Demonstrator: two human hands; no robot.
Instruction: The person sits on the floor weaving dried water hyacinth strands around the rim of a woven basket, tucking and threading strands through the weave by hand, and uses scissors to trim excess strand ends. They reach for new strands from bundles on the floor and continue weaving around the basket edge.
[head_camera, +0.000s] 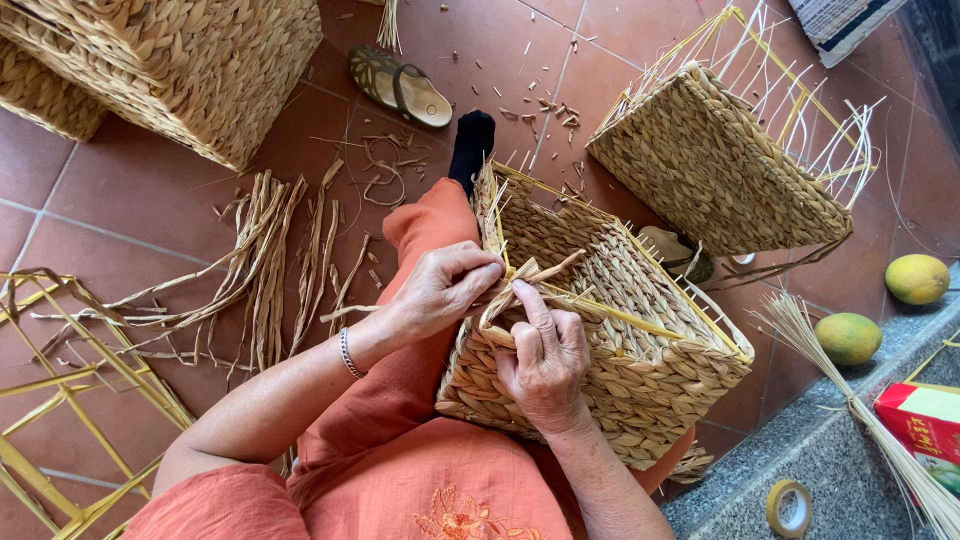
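A half-woven straw basket (640, 340) on a yellow wire frame rests on my lap, over orange trousers. My left hand (440, 288) pinches a dried straw strand (535, 278) at the basket's near top corner. My right hand (545, 360) presses against the woven side just below, thumb up on the same strand. Both hands touch the basket rim.
Loose straw strands (270, 260) lie on the red tiles at left. A bare yellow wire frame (60, 400) sits lower left. Finished baskets (180, 60) stand upper left, another unfinished basket (720, 160) upper right. A sandal (400, 88), two mangoes (848, 336), tape roll (790, 507), thin stick bundle (860, 400).
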